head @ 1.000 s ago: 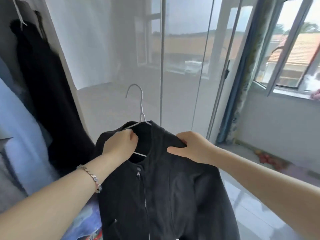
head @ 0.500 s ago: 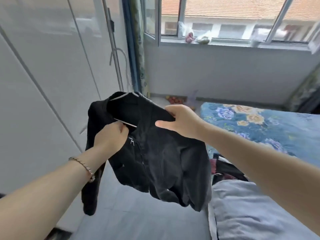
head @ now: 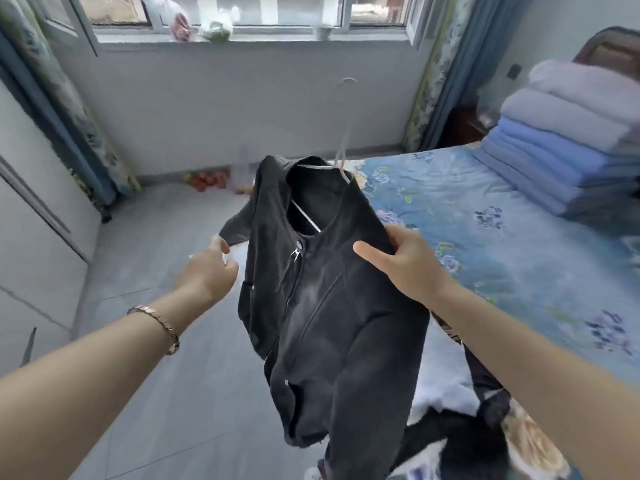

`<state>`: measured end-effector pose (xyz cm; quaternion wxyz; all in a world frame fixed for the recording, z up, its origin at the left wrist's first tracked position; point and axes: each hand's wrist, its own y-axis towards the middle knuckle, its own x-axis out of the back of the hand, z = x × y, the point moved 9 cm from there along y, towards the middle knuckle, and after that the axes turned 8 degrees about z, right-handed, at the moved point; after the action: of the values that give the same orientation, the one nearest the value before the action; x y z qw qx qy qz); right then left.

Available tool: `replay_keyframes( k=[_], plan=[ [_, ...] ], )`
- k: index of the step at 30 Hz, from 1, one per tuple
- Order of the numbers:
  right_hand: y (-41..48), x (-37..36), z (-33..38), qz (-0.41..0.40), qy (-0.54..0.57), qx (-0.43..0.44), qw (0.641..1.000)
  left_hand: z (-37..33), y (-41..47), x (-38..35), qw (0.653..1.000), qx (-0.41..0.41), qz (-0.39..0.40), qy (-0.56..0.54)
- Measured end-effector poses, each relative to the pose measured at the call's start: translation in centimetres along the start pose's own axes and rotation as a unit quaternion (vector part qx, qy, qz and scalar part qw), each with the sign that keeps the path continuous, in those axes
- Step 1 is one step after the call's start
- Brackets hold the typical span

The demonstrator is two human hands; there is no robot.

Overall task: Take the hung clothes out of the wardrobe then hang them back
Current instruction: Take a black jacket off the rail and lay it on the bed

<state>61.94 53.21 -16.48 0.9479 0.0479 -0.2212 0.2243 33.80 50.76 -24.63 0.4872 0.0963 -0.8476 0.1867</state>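
right hand (head: 408, 268) grip clamped on black jacket (head: 329, 306) with hanger (head: 306, 216) inside; left hand (head: 207, 271) grip unclear.

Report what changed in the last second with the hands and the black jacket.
The left hand let go of the collar and moved left, to the sleeve end of the black jacket; whether it touches there is blurred. The person turned, carrying the jacket toward the bed. Unchanged: the right hand grips the shoulder, and the jacket stays on its wire hanger.
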Motion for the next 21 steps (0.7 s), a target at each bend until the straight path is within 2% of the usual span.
replay_keyframes(
  k=[4,8,14,17,21],
  plan=[
    [-2.5,7.6,-11.5,-0.086,0.009,-0.074,0.994,-8.1,1.8,-7.8,0.996,-0.048,0.068,0.032],
    [-3.9,14.0,-24.4,-0.178,-0.031,-0.175,0.968,-14.0,2.5,-15.3,0.984,-0.092,0.134,0.069],
    [-4.9,18.4,-41.3,-0.155,-0.120,-0.330,0.923,-17.4,5.1,-25.0,0.968,-0.089,0.201,0.126],
    [-4.2,20.5,-46.0,-0.172,-0.174,-0.356,0.902,-17.3,7.3,-28.9,0.965,-0.065,0.216,0.136],
    [-4.4,24.3,-50.9,-0.207,-0.226,-0.449,0.839,-17.5,10.0,-32.7,0.961,-0.050,0.227,0.149]
  ],
)
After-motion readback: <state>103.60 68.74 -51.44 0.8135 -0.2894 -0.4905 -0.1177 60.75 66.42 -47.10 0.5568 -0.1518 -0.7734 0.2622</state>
